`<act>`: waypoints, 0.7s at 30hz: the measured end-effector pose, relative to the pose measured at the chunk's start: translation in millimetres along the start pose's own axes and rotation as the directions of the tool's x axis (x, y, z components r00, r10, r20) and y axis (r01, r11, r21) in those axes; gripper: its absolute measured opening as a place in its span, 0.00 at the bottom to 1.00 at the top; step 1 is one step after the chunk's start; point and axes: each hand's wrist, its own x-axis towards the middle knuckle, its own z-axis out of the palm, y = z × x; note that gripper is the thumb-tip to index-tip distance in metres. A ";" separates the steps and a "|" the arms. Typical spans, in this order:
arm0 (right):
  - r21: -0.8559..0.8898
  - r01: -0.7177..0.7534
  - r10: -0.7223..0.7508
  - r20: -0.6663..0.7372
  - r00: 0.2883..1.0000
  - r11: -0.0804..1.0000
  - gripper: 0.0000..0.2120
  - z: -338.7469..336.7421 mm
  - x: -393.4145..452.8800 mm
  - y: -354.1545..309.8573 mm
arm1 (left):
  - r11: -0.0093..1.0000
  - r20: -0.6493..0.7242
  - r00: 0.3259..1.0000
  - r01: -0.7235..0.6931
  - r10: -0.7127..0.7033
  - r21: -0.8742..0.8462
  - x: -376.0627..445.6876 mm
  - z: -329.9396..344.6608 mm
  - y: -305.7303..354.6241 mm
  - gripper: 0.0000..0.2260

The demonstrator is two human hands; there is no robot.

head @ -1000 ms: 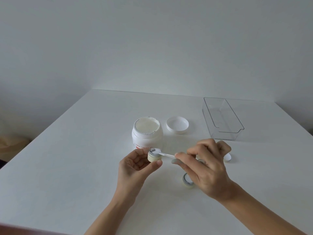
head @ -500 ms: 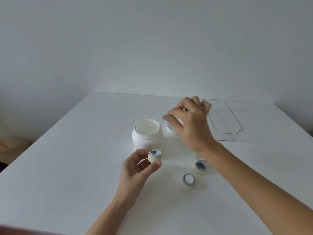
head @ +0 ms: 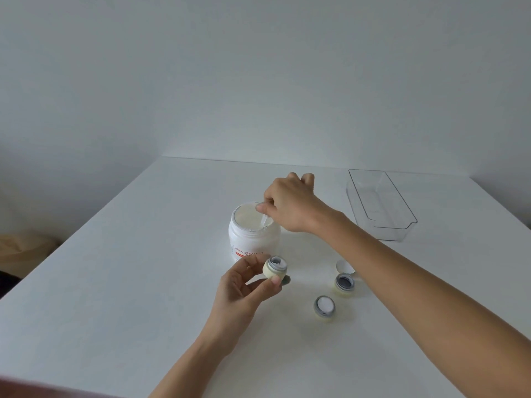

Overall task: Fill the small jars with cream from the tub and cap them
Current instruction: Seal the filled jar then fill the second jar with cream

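Stage: scooping | right hand (head: 290, 205) pinches spatula (head: 264, 219) in tub (head: 254, 234) | left hand (head: 244, 288) pinches part-filled jar (head: 275, 268) | table: full jar (head: 324, 308), empty jar (head: 344, 285) | none capped

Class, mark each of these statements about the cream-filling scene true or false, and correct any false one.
1. The right hand holds a small spatula over the open tub. True.
2. The left hand holds a capped jar. False: the held jar is open, with no cap on.
3. Two small jars stand on the table under the right forearm. True: the nearer jar and the farther jar.
4. The clear tray holds the filled jars. False: no jars are in it.
5. The nearer jar looks empty. False: it shows white cream inside.
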 end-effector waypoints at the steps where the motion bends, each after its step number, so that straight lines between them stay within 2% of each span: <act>1: 0.053 -0.043 0.043 0.003 0.999 0.998 0.20 -1.6 -0.8 1.9 | 1.000 -0.001 1.000 -0.001 0.001 -0.005 -0.1 0.0 0.1 0.11; 6: 0.263 -0.283 0.293 0.002 0.956 0.922 0.20 -4.8 -2.9 15.4 | 1.000 0.011 1.000 -0.001 0.001 -0.009 0.3 -0.7 0.0 0.11; 9: 0.404 -0.380 0.397 0.045 0.917 0.832 0.23 -3.9 -7.7 23.1 | 1.000 0.014 1.000 -0.002 0.003 -0.009 0.9 -1.5 0.2 0.14; 11: 0.494 -0.425 0.443 0.088 0.892 0.758 0.20 -2.3 -11.1 28.5 | 1.000 0.018 1.000 -0.003 0.003 0.001 1.4 -2.5 -0.3 0.16; 18: 0.722 -0.483 0.444 0.267 0.855 0.496 0.14 -4.1 -24.4 41.5 | 0.999 -0.021 1.000 -0.016 0.017 0.037 2.8 -3.1 -0.1 0.19; 21: 0.740 -0.480 0.407 0.300 0.863 0.472 0.14 -7.2 -35.3 43.5 | 1.000 -0.065 0.998 -0.019 0.019 0.002 3.5 -4.0 -1.2 0.21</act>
